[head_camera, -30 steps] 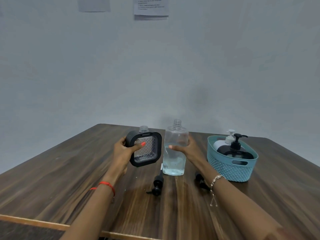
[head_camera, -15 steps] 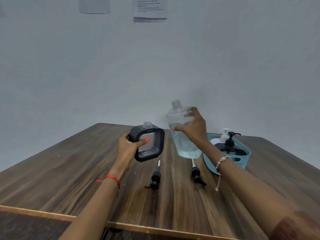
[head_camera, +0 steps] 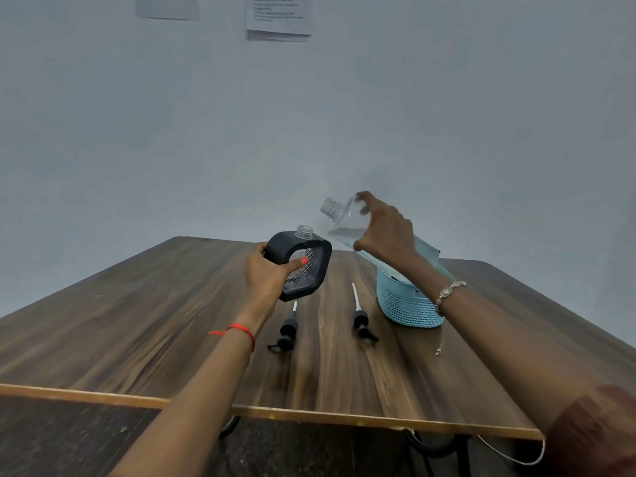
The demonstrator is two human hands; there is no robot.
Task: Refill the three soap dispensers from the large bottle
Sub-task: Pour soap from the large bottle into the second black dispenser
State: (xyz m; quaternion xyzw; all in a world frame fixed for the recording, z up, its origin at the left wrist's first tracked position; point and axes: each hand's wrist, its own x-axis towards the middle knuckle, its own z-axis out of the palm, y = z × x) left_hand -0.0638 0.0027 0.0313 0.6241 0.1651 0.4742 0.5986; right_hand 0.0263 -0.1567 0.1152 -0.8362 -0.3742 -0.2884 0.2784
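Note:
My left hand (head_camera: 268,277) grips a black-framed clear soap dispenser (head_camera: 303,261), uncapped, its neck pointing up, held above the wooden table (head_camera: 137,321). My right hand (head_camera: 385,232) grips the large clear bottle (head_camera: 344,222), part full of liquid. The bottle is lifted and tilted left, its open neck above and to the right of the dispenser's neck, apart from it. No liquid is seen leaving the bottle. Two black pump heads (head_camera: 287,333) (head_camera: 361,321) lie on the table in front of me.
A teal basket (head_camera: 406,306) stands at the right, mostly behind my right arm; its contents are hidden. Small droplets (head_camera: 438,351) lie on the table near it. The table's front edge runs across the bottom. Papers (head_camera: 278,17) hang on the wall.
My right hand lifted the large bottle off the table and tilted its neck leftward toward the dispenser. My left hand raised the dispenser slightly. The camera view tilted.

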